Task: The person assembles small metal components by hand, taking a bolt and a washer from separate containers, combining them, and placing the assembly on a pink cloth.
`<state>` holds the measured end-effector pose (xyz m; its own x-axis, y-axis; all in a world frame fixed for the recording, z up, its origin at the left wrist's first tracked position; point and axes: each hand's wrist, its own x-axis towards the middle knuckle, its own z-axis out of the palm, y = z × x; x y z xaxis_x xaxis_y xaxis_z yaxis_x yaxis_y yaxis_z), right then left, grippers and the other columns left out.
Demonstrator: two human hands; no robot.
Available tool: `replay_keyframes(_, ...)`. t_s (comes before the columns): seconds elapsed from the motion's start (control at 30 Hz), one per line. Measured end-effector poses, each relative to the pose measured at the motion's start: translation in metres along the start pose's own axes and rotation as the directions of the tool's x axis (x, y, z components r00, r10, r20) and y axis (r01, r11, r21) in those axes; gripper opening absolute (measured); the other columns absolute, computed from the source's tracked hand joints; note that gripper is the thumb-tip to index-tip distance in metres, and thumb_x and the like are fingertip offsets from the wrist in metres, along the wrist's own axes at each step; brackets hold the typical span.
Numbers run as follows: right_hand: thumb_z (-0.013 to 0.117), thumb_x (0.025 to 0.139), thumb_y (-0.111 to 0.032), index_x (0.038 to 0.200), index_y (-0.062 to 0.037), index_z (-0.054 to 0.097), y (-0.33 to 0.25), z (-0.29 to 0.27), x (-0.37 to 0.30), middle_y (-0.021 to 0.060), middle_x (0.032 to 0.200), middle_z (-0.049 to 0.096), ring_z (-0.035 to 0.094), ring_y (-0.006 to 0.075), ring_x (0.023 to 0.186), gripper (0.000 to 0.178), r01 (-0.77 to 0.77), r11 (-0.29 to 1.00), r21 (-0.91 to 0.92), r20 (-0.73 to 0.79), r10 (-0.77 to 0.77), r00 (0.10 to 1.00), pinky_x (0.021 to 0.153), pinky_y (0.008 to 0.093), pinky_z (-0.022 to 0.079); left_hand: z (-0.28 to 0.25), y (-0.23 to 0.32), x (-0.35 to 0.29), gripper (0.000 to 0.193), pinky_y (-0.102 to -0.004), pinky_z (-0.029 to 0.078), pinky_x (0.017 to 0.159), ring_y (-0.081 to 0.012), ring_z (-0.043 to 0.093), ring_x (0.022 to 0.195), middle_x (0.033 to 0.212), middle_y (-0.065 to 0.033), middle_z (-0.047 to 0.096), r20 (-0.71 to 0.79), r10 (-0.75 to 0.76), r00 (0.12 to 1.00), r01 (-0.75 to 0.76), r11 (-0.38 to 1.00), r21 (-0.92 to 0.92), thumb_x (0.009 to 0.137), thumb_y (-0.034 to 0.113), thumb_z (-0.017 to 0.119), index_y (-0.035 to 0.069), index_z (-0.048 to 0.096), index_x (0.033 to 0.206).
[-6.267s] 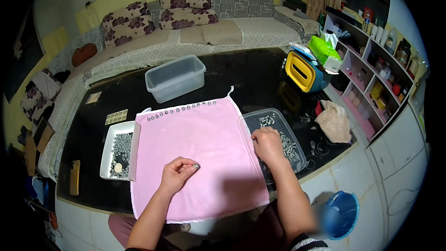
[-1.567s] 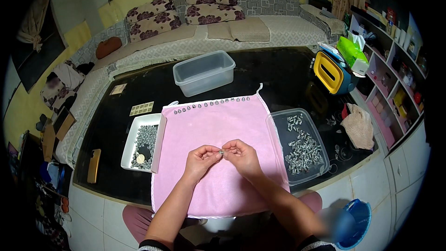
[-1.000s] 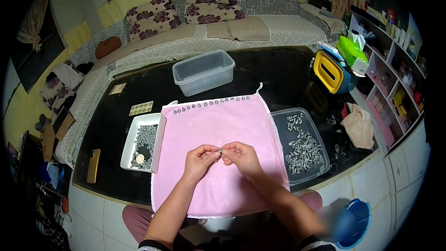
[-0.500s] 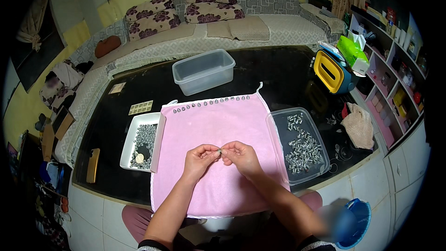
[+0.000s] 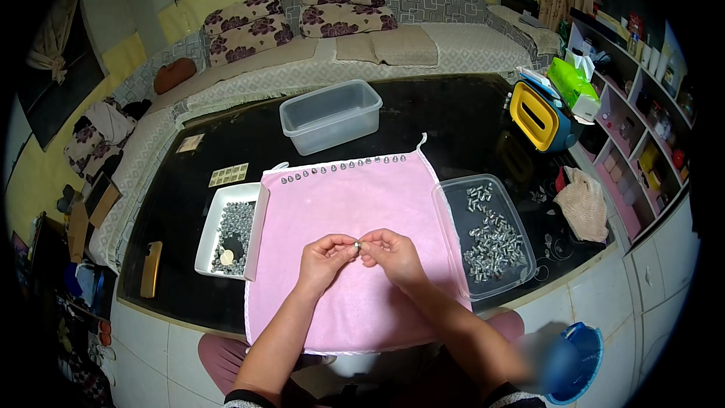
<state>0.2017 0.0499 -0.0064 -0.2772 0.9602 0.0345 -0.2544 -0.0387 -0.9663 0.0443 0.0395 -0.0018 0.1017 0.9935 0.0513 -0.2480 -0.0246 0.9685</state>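
Left hand [image 5: 323, 261], right hand [image 5: 397, 257], both pinching a metal piece [image 5: 357, 245] (tiny), over pink cloth [image 5: 340, 200]

Left grip [image 5: 323, 263] and right grip [image 5: 397, 260] pinch together.

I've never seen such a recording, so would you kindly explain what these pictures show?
There is no machine here: every picture comes from one wide fisheye camera worn on a person's head, looking down. The person's bare left hand and right hand meet over a pink cloth on a black table, pinching a small metal piece between them. A row of metal pieces lines the cloth's far edge. A white box of small parts stands at left, a clear tray of metal parts at right.
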Motion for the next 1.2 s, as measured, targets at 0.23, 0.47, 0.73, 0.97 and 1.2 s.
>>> replay_keyframes(0.23, 0.053, 0.085, -0.014, 0.089, 0.0038, 0.056, -0.0002, -0.0010, 0.0001, 0.0068, 0.074, 0.059, 0.056, 0.0098, 0.063, 0.018, -0.064, 0.998, -0.016, 0.000, 0.064, 0.998, 0.059, 0.0207, 0.047, 0.0011, 0.0003, -0.0006, 0.011, -0.0250, 0.052, 0.071, -0.0149, 0.061, 0.077, 0.083, -0.0105, 0.062, 0.004, 0.003, 1.000, -0.003, 1.000, 0.019, 0.079, -0.003, 0.058, -0.003, 0.059, 0.090)
replay_keyframes(0.47, 0.050, 0.087, -0.022, 0.085, 0.0032, 0.057, -0.0035, -0.0007, 0.0014, 0.0060, 0.069, 0.057, 0.053, 0.0095, 0.058, 0.026, -0.176, 0.978, -0.117, 0.005, 0.178, 0.984, 0.056, 0.0214, 0.046, -0.0001, -0.0030, 0.0001, 0.013, -0.0220, 0.050, 0.070, -0.0121, 0.060, 0.077, 0.084, -0.0090, 0.063, 0.032, 0.044, 0.999, -0.044, 0.999, 0.023, 0.079, -0.002, 0.059, -0.003, 0.059, 0.091)
replay_keyframes(0.73, 0.046, 0.089, -0.029, 0.075, 0.0017, 0.056, -0.0021, -0.0001, 0.0000, 0.0067, 0.064, 0.055, 0.052, 0.0105, 0.055, 0.035, -0.120, 0.986, -0.116, 0.053, 0.127, 0.991, 0.050, 0.0223, 0.045, 0.0005, -0.0007, -0.0001, 0.009, -0.0236, 0.050, 0.071, -0.0119, 0.059, 0.075, 0.081, -0.0077, 0.062, 0.033, 0.012, 0.999, -0.012, 1.000, 0.002, 0.080, -0.001, 0.058, -0.002, 0.059, 0.089)
replay_keyframes(0.97, 0.042, 0.090, -0.032, 0.071, 0.0006, 0.055, -0.0021, -0.0005, -0.0006, 0.0065, 0.061, 0.053, 0.051, 0.0117, 0.052, 0.040, -0.150, 0.977, -0.152, 0.071, 0.162, 0.984, 0.047, 0.0230, 0.044, 0.0004, -0.0009, -0.0005, 0.010, -0.0216, 0.049, 0.068, -0.0102, 0.058, 0.074, 0.080, -0.0063, 0.061, 0.055, 0.016, 0.998, -0.017, 1.000, 0.024, 0.080, -0.001, 0.059, -0.001, 0.059, 0.089)
replay_keyframes(1.2, 0.041, 0.090, -0.034, 0.070, 0.0001, 0.055, -0.0051, 0.0000, -0.0014, 0.0060, 0.060, 0.053, 0.051, 0.0116, 0.051, 0.042, -0.153, 0.973, -0.175, 0.077, 0.168, 0.983, 0.047, 0.0228, 0.044, 0.0001, 0.0002, -0.0009, 0.012, -0.0226, 0.050, 0.070, -0.0106, 0.059, 0.074, 0.081, -0.0064, 0.062, 0.072, 0.017, 0.997, -0.018, 1.000, 0.007, 0.080, -0.001, 0.058, -0.002, 0.059, 0.092)
